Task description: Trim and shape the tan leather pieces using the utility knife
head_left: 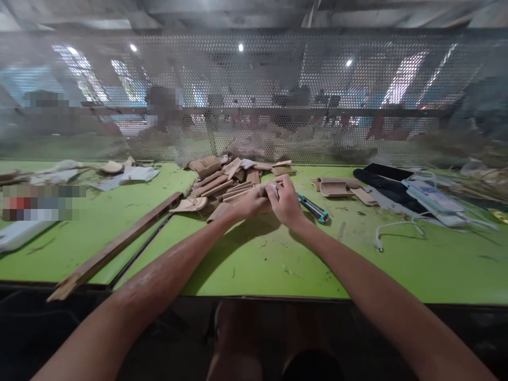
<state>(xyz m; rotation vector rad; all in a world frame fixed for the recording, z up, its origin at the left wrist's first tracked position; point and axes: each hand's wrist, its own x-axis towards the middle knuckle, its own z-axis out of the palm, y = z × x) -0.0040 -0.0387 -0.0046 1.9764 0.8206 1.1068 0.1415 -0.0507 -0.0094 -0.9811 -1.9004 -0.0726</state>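
My left hand point(252, 201) and my right hand point(286, 202) meet over the front of a heap of brown curved pieces point(214, 182), like dry bark or sheath. Fingers of both hands are closed together. A small pale piece point(273, 188) shows between them, pinched by the right thumb and fingers. What the left fingers grip is mostly hidden. Just right of my right hand lies a teal and black utility knife point(314, 208). On the left, a long wooden strip point(119, 246) slants from the heap to the table's front edge.
Further right on the green table point(254, 264) lie more curved brown pieces point(337, 188), a dark cloth point(391, 188), a phone point(432, 196) and a white cable point(397, 226). A perforated metal screen point(254, 95) stands behind. White scraps point(129, 177) lie at the left.
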